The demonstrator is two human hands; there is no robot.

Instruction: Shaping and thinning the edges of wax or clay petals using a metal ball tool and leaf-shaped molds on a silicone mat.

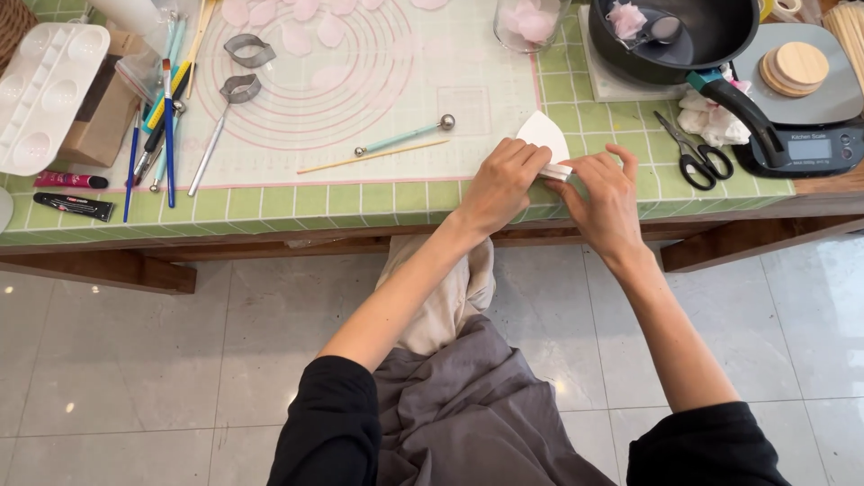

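My left hand (502, 183) and my right hand (605, 198) meet at the near edge of the green tiled table (270, 205). Both pinch a white folded piece of paper (545, 137) whose rounded end sticks up above my left fingers. The part of the paper between my fingers is mostly hidden. My dark sleeves and grey apron show below.
A translucent mat with circles (360, 81) carries pink petals, two metal cutters (243, 67), a ball tool (405, 135) and a wooden stick. Brushes (166, 126), paint tubes and a white palette (40, 90) lie left. Scissors (695, 155), a dark pan (684, 36) and a kitchen scale (810, 135) sit right.
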